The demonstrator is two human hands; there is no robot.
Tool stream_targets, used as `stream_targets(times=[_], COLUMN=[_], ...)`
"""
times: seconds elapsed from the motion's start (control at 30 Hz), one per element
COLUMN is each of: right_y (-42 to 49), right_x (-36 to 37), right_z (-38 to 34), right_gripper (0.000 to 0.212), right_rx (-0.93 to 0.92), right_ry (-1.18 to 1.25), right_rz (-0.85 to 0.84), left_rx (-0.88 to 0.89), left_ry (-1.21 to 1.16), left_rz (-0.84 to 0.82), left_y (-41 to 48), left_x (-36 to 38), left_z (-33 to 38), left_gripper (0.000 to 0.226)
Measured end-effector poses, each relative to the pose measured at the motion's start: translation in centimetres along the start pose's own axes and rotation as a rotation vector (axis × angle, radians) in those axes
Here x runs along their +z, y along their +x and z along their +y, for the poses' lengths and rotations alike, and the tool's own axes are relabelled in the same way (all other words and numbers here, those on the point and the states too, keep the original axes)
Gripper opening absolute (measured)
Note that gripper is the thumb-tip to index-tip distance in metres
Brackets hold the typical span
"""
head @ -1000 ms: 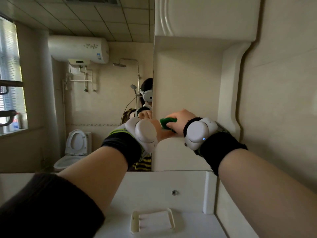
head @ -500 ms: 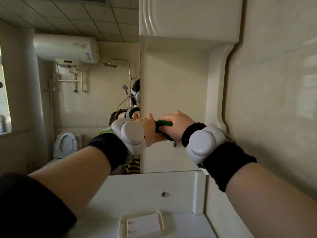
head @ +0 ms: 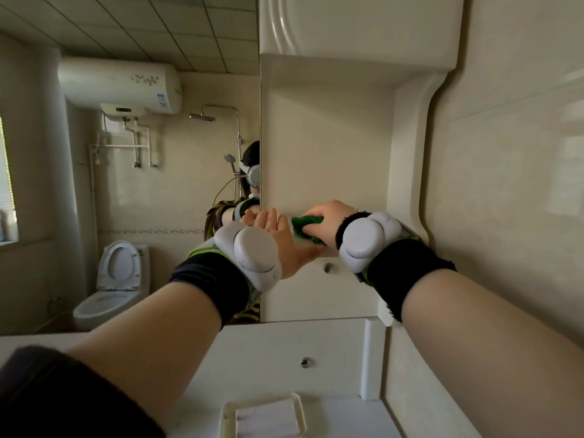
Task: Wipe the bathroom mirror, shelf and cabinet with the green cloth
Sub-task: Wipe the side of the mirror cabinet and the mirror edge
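Observation:
The green cloth is bunched in my right hand, which grips it and presses it onto the small shelf inside the white cabinet niche. Just left of the cloth my left hand is held flat with straight fingers, its fingertips at the mirror's right edge and its thumb against the shelf's front edge. The mirror fills the left half of the view. An upper cabinet door sits above the niche.
A white drawer front with a round metal knob lies right below my hands. Lower down is a second knob and a white soap dish on the counter. A tiled wall bounds the right side.
My left hand has let go of the cloth and opened flat. My right hand now holds the cloth alone, slightly further right on the shelf.

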State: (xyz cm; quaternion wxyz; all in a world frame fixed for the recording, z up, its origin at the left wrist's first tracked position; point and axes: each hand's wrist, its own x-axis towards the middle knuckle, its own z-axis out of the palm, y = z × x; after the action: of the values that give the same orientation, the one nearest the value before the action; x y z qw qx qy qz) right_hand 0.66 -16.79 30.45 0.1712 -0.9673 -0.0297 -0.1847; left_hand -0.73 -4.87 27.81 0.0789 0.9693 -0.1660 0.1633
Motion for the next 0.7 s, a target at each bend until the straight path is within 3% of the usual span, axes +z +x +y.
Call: stream_targets(times=[0.17,0.7], right_y=[1.3,-1.1], right_x=[0.1,0.1], right_z=[0.0,0.7], right_gripper=[0.026,0.024], right_rx=[0.061,-0.009], right_ry=[-0.03,-0.005], right_rz=[-0.029,0.047], left_rx=[0.011,-0.026], left_ry=[-0.014,0.049], left_rz=[0.017,-0.019], left_y=[0.1,0.3], left_x=[0.4,0.2], left_z=[-0.4,-0.3], left_gripper=[0.091,0.098])
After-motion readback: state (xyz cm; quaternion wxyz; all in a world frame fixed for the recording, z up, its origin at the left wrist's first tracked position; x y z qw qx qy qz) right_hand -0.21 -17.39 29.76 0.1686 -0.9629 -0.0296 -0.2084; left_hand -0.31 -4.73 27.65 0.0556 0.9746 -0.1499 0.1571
